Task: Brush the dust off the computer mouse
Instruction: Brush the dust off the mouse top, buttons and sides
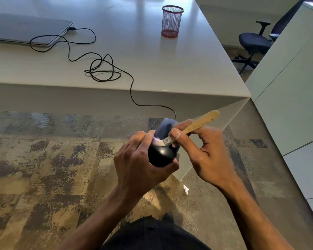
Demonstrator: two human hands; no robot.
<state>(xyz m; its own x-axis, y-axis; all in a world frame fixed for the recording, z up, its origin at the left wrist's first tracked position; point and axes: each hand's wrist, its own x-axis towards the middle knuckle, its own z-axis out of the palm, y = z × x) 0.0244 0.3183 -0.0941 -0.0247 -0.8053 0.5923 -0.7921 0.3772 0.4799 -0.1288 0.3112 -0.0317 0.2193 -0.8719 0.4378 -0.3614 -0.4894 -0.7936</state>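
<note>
Over the carpeted floor [43, 168] beside the desk [152, 69], the left hand [139, 163] is gripping the wired mouse [163, 152] clear of surfaces while the right hand [206, 150] is pinching the wooden-handled brush [193, 126], bristles sweeping its top so dust falls away.

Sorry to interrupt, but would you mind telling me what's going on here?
A person is dusting a wired computer mouse. The left hand grips it off the desk's edge while the right hand holds a wooden-handled brush, bristles on the mouse's top. Its cable runs across the desk to a closed laptop.
</note>
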